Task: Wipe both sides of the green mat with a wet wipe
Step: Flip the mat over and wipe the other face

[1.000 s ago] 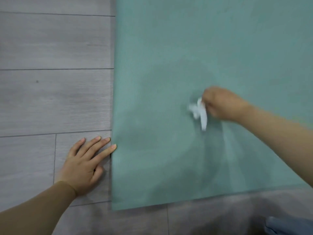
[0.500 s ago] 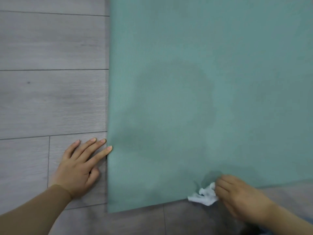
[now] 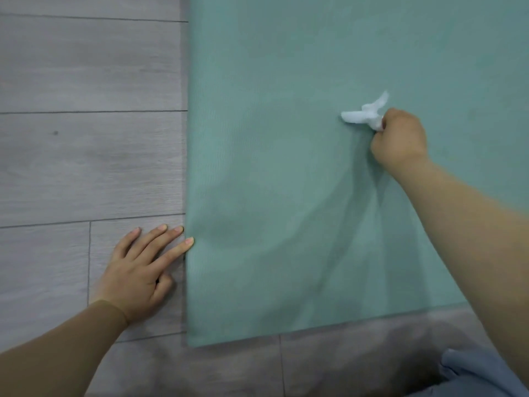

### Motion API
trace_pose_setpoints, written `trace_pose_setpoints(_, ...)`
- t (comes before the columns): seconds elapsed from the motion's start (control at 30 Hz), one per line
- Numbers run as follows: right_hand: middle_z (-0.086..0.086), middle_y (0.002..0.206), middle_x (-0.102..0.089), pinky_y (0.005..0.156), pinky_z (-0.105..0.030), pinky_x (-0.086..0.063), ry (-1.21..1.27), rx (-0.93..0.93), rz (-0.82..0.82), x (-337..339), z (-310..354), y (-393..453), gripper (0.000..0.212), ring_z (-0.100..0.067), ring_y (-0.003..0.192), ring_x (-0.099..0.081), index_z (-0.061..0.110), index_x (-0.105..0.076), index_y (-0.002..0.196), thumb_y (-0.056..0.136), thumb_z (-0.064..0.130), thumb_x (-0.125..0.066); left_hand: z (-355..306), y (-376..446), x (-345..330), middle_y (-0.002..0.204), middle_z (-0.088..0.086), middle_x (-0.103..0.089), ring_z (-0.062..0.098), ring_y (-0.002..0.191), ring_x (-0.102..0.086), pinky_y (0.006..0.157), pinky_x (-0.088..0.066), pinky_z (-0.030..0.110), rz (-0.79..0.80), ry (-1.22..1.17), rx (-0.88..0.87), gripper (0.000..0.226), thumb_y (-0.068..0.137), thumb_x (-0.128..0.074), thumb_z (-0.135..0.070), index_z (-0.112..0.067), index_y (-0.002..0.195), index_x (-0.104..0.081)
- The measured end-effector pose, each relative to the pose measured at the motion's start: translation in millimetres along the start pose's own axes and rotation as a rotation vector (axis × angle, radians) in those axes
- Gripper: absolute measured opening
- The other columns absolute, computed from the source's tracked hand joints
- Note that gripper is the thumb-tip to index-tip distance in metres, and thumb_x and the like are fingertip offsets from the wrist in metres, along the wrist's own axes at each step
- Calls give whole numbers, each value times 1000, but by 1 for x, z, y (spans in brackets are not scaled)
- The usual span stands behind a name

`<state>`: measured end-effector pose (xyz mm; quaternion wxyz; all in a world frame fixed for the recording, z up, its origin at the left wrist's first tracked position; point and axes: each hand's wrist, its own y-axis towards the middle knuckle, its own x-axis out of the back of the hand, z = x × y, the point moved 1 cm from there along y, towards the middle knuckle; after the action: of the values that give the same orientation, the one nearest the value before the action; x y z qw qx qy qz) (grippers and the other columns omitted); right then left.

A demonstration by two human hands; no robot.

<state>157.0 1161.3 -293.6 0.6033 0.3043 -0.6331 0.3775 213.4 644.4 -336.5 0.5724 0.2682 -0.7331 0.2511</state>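
The green mat lies flat on the grey wood-plank floor, its left edge and near edge both in view, its near-left corner close to the person. Faint darker streaks and arcs show across its near half, possibly damp traces, though the view is too soft to confirm.

The right hand is over the mat, toward its middle, fingers curled into a fist around a crumpled white wet wipe. The loose end of the wipe protrudes to the left of the knuckles and appears to rest on the mat surface.

The left hand lies palm down on the floor just beside the mat's left edge, fingers spread and straight; the index fingertip touches that edge.

A fold of blue-grey fabric occupies the lower right corner.
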Motion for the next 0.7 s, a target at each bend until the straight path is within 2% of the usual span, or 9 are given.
trace_pose_setpoints(0.1,-30,86,-58,69,-47,-43,185,-58,-65,-13,-12,-85,5,-45,82,-55,1,-52,77,76,3,-47,-1,-1,0,143,7,-55,27,132,-47,109,-33,57,-21,-11,2,63,77,-40,-25,-21,137,-58)
trace_pose_setpoints(0.2,-27,83,-60,67,-44,-44,203,-138,5,-19,-22,-162,5,-43,80,-57,4,-51,75,77,0,-53,-1,-1,0,143,7,-55,27,132,-48,108,-33,58,-41,-28,-3,61,78,-40,-25,-19,135,-60)
trace_pose_setpoints(0.23,-27,86,-62,68,-44,-46,190,-155,44,-20,-23,-185,2,-43,81,-58,2,-55,79,77,0,-54,-2,-1,0,143,7,-55,27,131,-49,108,-33,58,-42,-31,-6,61,78,-40,-24,-19,135,-60)
trace_pose_setpoints(0.3,-24,96,-66,74,-42,-49,171,-179,114,-22,-20,-226,23,-41,89,-61,0,-65,96,77,0,-54,-1,-1,0,142,8,-56,29,131,-51,108,-33,57,-41,-32,-5,61,78,-40,-24,-18,136,-60)
trace_pose_setpoints(0.4,-15,114,-67,87,-37,-50,192,-176,190,-24,-9,-272,53,-34,103,-63,16,-64,125,77,-2,-51,-3,-1,-1,141,7,-56,29,130,-52,109,-32,55,-35,-29,8,60,79,-39,-23,-17,136,-60)
trace_pose_setpoints(0.53,-12,114,-65,89,-36,-49,105,-220,298,-28,-5,-293,46,-30,105,-61,14,-61,124,82,3,-46,-3,-2,0,141,7,-56,28,130,-50,111,-29,53,-9,-36,23,62,79,-39,-26,-19,137,-58)
trace_pose_setpoints(0.7,-9,116,-58,87,-31,-44,-34,-113,322,-18,12,-310,42,-25,106,-56,11,-52,126,88,-2,-41,-3,-2,4,143,6,-54,27,133,-47,113,-25,50,25,-53,42,63,79,-39,-31,-22,140,-55)
